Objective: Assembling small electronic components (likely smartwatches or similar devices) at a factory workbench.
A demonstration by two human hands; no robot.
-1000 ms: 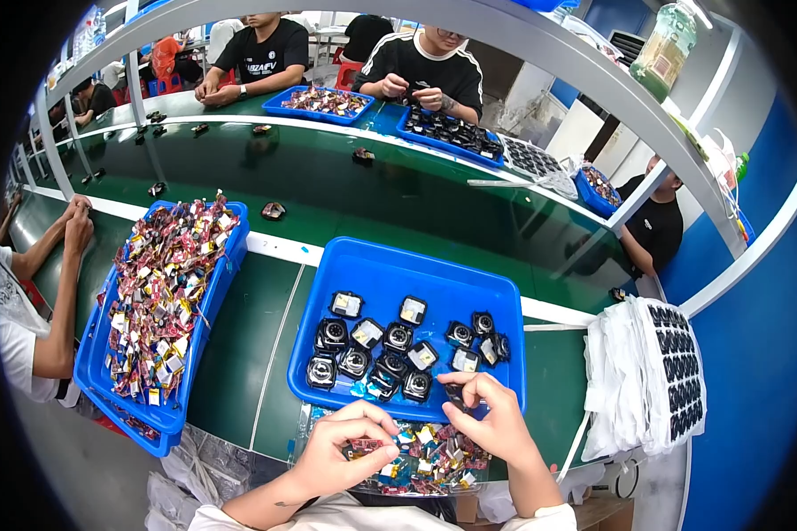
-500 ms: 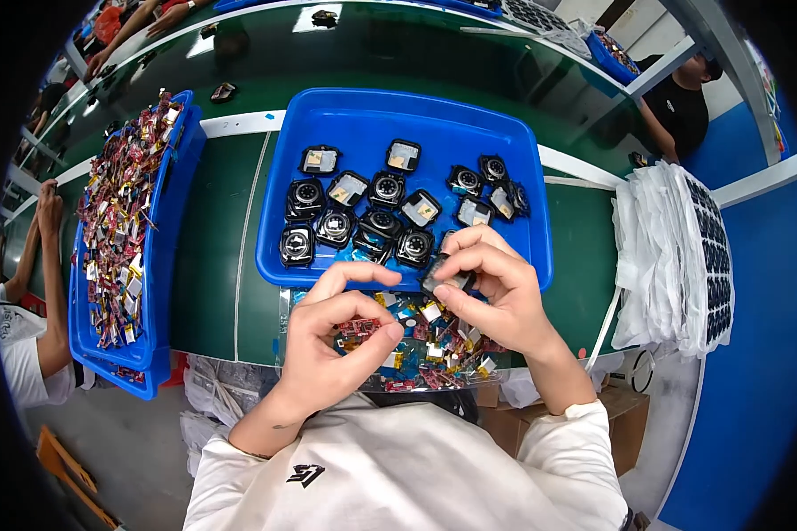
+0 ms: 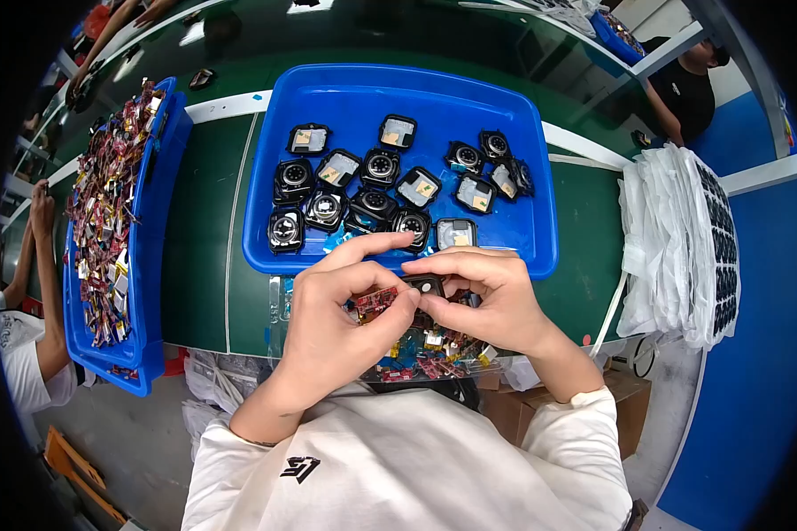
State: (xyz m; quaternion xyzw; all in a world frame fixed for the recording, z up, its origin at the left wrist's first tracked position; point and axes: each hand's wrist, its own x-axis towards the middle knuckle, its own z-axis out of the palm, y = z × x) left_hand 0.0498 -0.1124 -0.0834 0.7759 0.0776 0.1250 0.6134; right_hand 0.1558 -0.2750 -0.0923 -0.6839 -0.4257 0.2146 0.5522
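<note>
My left hand [image 3: 332,314] and my right hand [image 3: 496,301] meet in front of me. Between their thumbs and fingers they pinch a small black watch case [image 3: 429,284], mostly covered by the fingertips. Just beyond them lies a blue tray [image 3: 496,102]. Inside it are several black watch cases [image 3: 381,166] with round sensor backs, and several square black-rimmed pieces [image 3: 419,187] with silvery faces. Beneath my hands, a clear tray [image 3: 505,361] holds red circuit boards, yellow flex strips and silvery cells, partly hidden by my hands.
To the left, a tilted blue bin [image 3: 150,257] is heaped with red boards and cells. Stacked white plastic-wrapped sheets [image 3: 673,248] stand at the right. Co-workers' arms [image 3: 44,265] show at the left; another person [image 3: 682,97] is at the far right.
My hands have come together, my left fingers closing at the watch case that my right hand carried toward the middle. A silvery-faced piece now shows at the blue tray's near side.
</note>
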